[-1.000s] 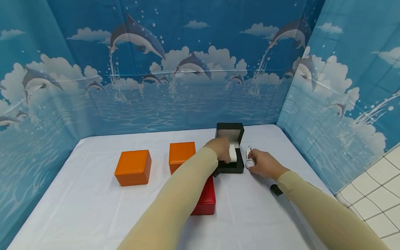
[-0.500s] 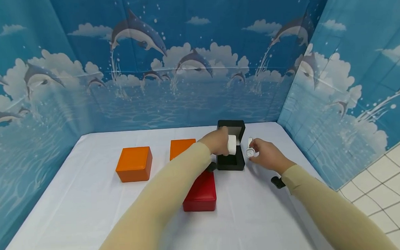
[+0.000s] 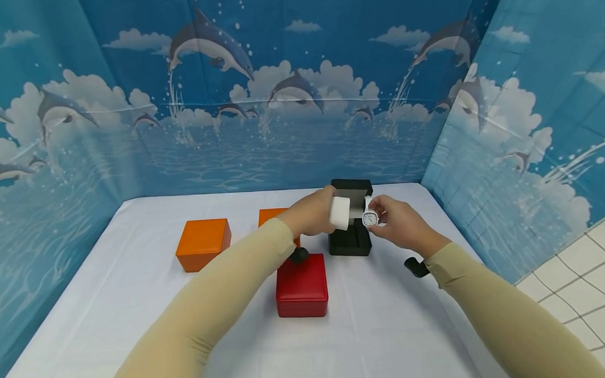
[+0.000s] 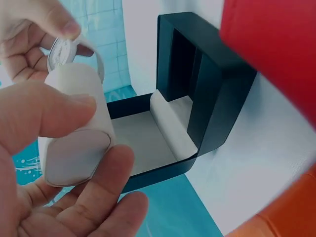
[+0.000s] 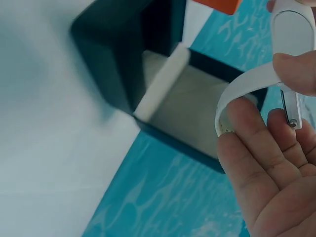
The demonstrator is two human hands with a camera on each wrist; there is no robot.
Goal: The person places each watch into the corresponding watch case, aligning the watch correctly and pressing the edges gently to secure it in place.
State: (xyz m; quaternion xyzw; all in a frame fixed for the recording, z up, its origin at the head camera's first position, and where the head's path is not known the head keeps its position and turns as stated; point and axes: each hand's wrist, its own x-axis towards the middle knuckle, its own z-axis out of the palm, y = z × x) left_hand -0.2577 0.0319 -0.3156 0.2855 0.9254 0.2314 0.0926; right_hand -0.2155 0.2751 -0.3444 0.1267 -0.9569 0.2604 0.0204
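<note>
My left hand point(image 3: 310, 212) grips a white watch cushion point(image 3: 340, 213), thumb on one side and fingers curled beneath it in the left wrist view. A white wristwatch point(image 3: 369, 218) with a round dial is pinched in my right hand point(image 3: 402, 223), its strap point(image 5: 245, 85) looping over the fingers. Watch and cushion are close together; whether they touch I cannot tell. Just below and behind both hands stands a black watch box point(image 3: 349, 244), lid raised, with a pale lining point(image 4: 140, 140) inside the lid.
A red box point(image 3: 302, 286) sits on the white-covered table point(image 3: 367, 331), nearer the body than the black box. An orange box point(image 3: 202, 243) stands to the left. Another orange box point(image 3: 269, 215) is partly covered by the left arm. A dolphin-print curtain point(image 3: 281, 156) rises behind the table.
My left hand has lifted the cushion out of the black box and drawn it left, towards the body. The right hand has raised the wristwatch and brought it left, near the cushion.
</note>
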